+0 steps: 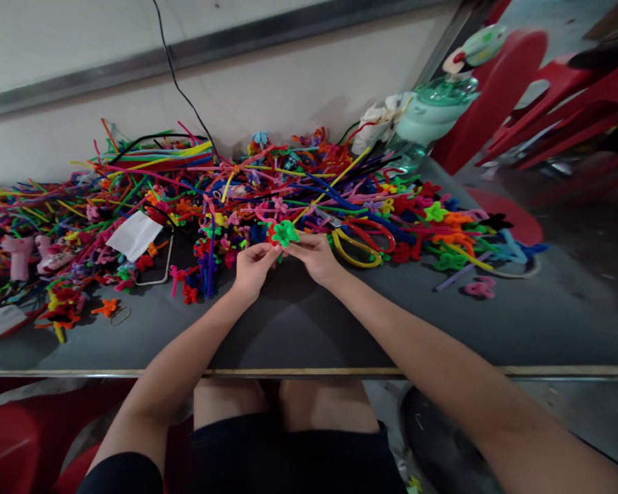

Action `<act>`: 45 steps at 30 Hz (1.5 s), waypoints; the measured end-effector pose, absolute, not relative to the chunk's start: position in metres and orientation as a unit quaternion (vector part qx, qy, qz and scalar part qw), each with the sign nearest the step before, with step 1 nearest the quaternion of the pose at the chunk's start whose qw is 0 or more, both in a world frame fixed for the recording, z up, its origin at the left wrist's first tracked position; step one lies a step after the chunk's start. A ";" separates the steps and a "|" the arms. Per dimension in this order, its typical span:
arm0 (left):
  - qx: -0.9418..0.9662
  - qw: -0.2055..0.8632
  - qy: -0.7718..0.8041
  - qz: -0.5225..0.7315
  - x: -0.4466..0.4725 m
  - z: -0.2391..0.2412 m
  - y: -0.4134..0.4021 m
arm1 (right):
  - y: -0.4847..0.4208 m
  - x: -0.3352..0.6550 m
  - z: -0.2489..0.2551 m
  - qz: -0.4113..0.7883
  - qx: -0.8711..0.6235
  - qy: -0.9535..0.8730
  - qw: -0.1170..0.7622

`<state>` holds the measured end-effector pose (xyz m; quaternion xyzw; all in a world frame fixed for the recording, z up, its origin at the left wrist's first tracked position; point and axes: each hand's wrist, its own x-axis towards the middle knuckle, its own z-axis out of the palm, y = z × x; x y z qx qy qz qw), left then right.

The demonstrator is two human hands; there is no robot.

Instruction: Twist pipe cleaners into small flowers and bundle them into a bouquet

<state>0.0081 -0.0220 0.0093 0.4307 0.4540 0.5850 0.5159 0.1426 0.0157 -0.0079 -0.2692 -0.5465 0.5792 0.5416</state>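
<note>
A small green pipe-cleaner flower (285, 233) with a red piece behind it is pinched between both my hands over the dark grey table (299, 322). My left hand (254, 264) grips it from the left, fingers closed. My right hand (313, 254) holds it from the right, fingers closed too. Just beyond my hands lies a wide heap of coloured pipe cleaners (196, 185) and finished small flowers (443, 219).
Yellow-and-red scissors (360, 243) lie right of my right hand. A white paper (134, 234) and pink plush figures (31, 254) sit on the left. A green bottle (432, 110) stands at the back right; red plastic chairs (546, 89) are beyond it. A black cable (178, 82) hangs down the wall.
</note>
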 end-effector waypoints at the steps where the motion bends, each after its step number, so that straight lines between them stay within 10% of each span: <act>1: 0.431 0.517 0.450 0.587 0.009 0.010 -0.023 | 0.016 0.142 -0.009 0.597 -0.262 -0.532 0.540; 8: 0.445 0.584 0.404 0.546 0.009 0.011 -0.024 | 0.021 0.150 -0.011 0.740 -0.199 -0.459 0.449; 32: 0.537 0.386 0.469 0.585 -0.002 -0.001 -0.018 | 0.017 0.136 -0.014 0.623 -0.292 -0.502 0.524; 45: 0.400 0.607 0.378 0.573 -0.003 0.008 -0.014 | 0.019 0.138 -0.011 0.681 -0.262 -0.480 0.488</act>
